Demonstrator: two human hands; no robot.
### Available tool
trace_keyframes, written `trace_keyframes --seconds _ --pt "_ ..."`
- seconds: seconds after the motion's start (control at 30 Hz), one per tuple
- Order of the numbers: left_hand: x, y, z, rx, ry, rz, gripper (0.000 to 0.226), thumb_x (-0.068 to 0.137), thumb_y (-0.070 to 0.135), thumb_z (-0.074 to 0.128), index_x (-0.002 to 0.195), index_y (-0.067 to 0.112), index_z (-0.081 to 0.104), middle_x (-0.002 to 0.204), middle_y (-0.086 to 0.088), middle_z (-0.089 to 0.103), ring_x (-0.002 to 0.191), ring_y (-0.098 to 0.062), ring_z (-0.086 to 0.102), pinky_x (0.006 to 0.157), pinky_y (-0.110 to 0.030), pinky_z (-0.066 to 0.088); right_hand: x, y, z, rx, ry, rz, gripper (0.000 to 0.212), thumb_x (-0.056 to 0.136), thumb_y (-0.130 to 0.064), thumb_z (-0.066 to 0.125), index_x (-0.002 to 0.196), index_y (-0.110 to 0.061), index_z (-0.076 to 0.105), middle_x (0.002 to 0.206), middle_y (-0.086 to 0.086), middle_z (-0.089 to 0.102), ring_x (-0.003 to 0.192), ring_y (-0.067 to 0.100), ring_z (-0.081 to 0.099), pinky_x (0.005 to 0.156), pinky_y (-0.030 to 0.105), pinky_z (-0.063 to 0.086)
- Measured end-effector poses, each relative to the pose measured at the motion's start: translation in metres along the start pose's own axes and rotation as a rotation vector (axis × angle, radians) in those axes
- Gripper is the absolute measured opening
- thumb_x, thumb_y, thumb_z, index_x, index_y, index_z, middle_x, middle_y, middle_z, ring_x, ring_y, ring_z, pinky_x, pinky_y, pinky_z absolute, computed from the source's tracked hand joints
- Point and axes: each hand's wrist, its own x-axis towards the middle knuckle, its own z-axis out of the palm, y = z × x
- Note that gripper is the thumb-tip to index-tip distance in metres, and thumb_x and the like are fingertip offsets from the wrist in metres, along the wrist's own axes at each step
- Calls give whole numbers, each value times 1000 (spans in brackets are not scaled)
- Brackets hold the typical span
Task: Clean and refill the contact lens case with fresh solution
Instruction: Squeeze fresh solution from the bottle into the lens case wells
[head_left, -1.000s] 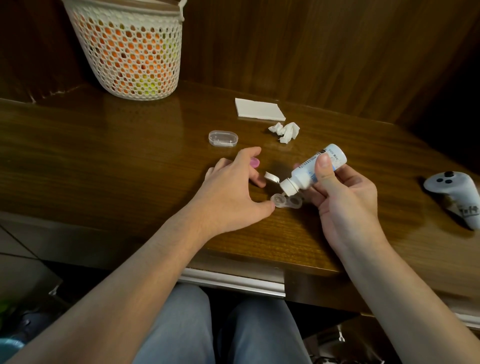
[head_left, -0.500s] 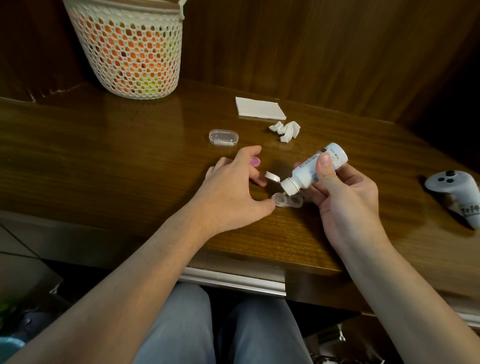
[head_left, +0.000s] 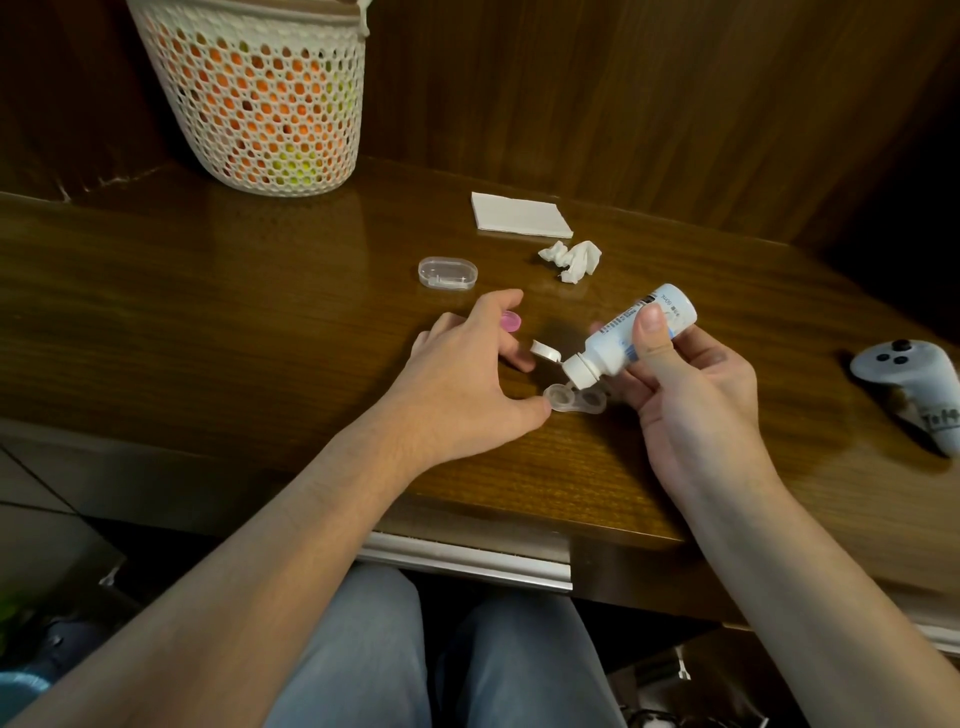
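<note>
A clear two-well contact lens case (head_left: 576, 400) lies uncapped on the brown desk (head_left: 208, 322). My right hand (head_left: 696, 400) grips a small white solution bottle (head_left: 631, 338), tilted with its nozzle down over the case's left well and its flip cap hanging open. My left hand (head_left: 467, 384) rests on the desk, its thumb tip touching the left end of the case, fingers spread. A pink cap (head_left: 147, 320) lies behind my left fingers, partly hidden. A white cap (head_left: 545, 351) sits just beyond the case.
A clear oval plastic box (head_left: 448, 272) lies further back. A crumpled tissue (head_left: 571, 259) and a folded white tissue (head_left: 519, 215) sit behind it. A white mesh basket (head_left: 260, 93) stands at the back left. A grey controller (head_left: 909, 384) lies at the right.
The bottle has stayed tilted over the case's left well. Both hands have kept nearly the same pose.
</note>
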Motion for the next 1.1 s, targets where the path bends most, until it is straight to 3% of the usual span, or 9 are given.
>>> trace_keyframes --seconds 0.33,0.57,0.77,1.1 --pt "1 -1 0 -3 3 0 104 83 42 85 164 33 20 116 31 62 148 -12 32 126 -50 15 1 1 -2 9 -15 0 45 84 -33 78 125 -18 69 115 6 83 112 25 80 100 50 63" --pt "1 -1 1 -11 5 -4 102 83 41 85 163 33 21 129 26 64 149 -12 31 126 -49 15 1 2 -1 8 -20 -17 43 83 -34 78 122 -18 70 110 3 84 111 25 80 99 49 64" --pt "0 -1 1 -16 5 -4 102 83 41 85 163 33 21 128 26 64 150 -12 31 126 -48 14 2 1 -1 24 -7 -9 51 83 -33 79 129 -16 67 113 3 83 110 25 80 98 49 64" --pt "0 0 0 -11 -2 -12 102 84 40 84 163 32 20 130 25 64 153 -16 27 127 -50 10 2 3 -3 18 -23 -16 42 85 -32 78 123 -18 69 111 4 84 110 25 80 96 47 65"
